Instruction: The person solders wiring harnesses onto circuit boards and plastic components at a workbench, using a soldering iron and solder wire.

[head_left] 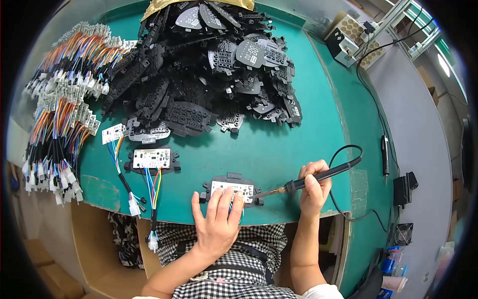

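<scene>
In my right hand (314, 187) I hold a soldering iron (328, 173), its black handle slanting up to the right and its metal tip pointing left. The tip reaches the right end of a black plastic housing (233, 176) near the table's front edge; whether it touches cannot be made out. A white circuit board (218, 186) lies in that housing. The outstretched fingers of my left hand (217, 222) rest on the board, covering part of it and its wires. To the left lies another housing holding a white circuit board (151, 158), with coloured wires trailing over the edge.
Black plastic housings (189, 84) form a large heap at the back. Bundles of wired boards (57, 134) lie at the far left, near a single wired board (113, 133). The iron's cable (343, 212) loops at the right. A black pen-like tool (385, 155) lies beyond it.
</scene>
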The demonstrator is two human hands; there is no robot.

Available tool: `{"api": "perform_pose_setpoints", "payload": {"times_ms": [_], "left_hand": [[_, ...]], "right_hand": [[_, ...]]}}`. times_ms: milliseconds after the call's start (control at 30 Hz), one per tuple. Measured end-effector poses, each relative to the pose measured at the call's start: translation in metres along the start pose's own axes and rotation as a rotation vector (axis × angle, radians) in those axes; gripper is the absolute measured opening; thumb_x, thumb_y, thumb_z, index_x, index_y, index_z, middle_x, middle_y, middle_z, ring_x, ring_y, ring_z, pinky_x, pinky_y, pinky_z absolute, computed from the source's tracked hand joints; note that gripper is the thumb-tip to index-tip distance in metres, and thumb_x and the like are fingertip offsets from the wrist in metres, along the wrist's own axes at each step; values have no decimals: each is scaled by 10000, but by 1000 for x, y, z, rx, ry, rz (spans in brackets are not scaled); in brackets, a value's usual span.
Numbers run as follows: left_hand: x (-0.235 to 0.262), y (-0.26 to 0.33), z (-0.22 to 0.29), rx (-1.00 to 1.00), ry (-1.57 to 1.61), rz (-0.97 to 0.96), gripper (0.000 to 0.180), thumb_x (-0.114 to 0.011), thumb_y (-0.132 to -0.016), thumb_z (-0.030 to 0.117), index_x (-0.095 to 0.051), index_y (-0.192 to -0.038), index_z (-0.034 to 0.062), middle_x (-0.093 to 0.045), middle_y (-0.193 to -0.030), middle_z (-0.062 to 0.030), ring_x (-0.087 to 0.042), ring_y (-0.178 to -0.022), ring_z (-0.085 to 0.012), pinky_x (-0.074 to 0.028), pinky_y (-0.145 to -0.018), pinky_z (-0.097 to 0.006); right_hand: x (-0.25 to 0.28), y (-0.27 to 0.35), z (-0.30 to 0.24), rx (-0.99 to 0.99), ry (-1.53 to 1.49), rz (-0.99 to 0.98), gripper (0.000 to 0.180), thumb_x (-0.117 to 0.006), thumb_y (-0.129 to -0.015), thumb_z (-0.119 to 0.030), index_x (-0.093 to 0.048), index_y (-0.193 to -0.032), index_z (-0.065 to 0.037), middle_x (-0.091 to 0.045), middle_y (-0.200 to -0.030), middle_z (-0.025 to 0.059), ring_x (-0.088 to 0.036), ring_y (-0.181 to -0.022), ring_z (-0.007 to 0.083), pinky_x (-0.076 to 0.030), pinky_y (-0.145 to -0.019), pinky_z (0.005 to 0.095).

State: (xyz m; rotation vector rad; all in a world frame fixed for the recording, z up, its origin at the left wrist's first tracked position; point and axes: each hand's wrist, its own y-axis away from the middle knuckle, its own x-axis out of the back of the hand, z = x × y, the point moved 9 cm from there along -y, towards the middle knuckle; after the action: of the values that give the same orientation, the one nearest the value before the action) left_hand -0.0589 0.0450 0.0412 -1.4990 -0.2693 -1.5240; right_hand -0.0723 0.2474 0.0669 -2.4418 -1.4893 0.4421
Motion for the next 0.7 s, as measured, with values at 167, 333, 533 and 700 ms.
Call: {"api": "perform_pose_setpoints", "payload": {"times_ms": [167,333,533,700], "left_hand": [[4,-1,-3,26,46,83,549,-729,-590,180,-565,-1106,91,-512,-1143,-93,-473,-1074,-265,-274,-970,-575],[4,-1,-5,35,55,92,524,-719,-580,139,-584,-1084,94,-525,-1123,-92,-488,-1055,-265,-287,-964,-566],[6,-2,-5,44,78,98,541,-701,-554,95,-586,-1082,88,-528,-1115,-95,-490,-1051,-272,-289,-966,-559],[6,-2,-4,44,79,96,533,-709,-564,123,-585,-1081,85,-526,-1122,-99,-486,-1059,-276,-284,-971,-558]], "right_hand": [[-5,2,2,6,-48,-91,158,-566,-757,-107,-420,-767,-46,-411,-630,3,-340,-542,74,-270,-497,220],[-5,3,2,18,-31,-97,166,-570,-754,-110,-418,-766,-44,-408,-623,5,-341,-532,74,-265,-486,218],[-6,4,0,40,-5,-96,181,-581,-750,-118,-418,-766,-43,-406,-623,4,-344,-528,74,-266,-485,217],[-6,5,-2,52,-31,-89,194,-590,-752,-130,-417,-765,-44,-406,-624,5,-343,-528,76,-267,-483,219]]}}
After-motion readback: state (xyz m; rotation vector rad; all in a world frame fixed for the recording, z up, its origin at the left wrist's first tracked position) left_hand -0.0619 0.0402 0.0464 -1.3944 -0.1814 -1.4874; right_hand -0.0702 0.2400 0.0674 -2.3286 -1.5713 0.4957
